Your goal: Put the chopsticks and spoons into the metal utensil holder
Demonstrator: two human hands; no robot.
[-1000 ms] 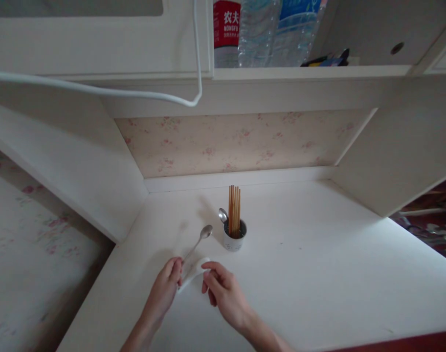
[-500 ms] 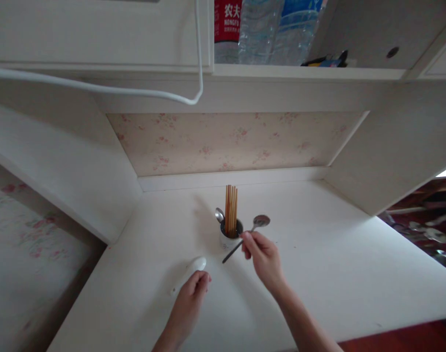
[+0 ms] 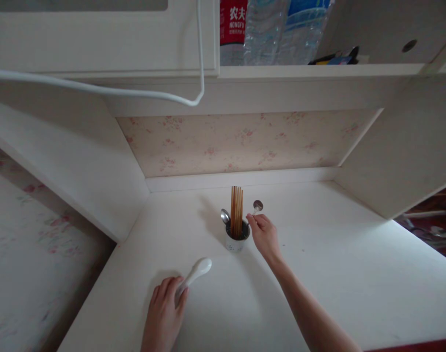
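Observation:
A small white cup [image 3: 234, 242] stands in the middle of the white desk [image 3: 336, 274] and holds wooden chopsticks [image 3: 236, 210] and a metal spoon [image 3: 225, 215]. My right hand [image 3: 264, 234] is pinched on the handle of a second metal spoon [image 3: 257, 206], held upright with its bowl up, at the cup's right rim. My left hand [image 3: 165, 313] lies near the front edge with its fingers closed over the handle of a white ceramic spoon [image 3: 196, 272] that rests on the desk.
A floral back panel [image 3: 241, 142] and slanted white side walls [image 3: 399, 161] enclose the desk. A white cable [image 3: 135, 93] hangs overhead. Water bottles [image 3: 278, 29] stand on the shelf above. A floral bedspread [image 3: 21, 244] lies to the left.
My right hand took the metal spoon from the left side, carried it over to the cup and turned it upright at the rim. My left hand stayed on the white spoon.

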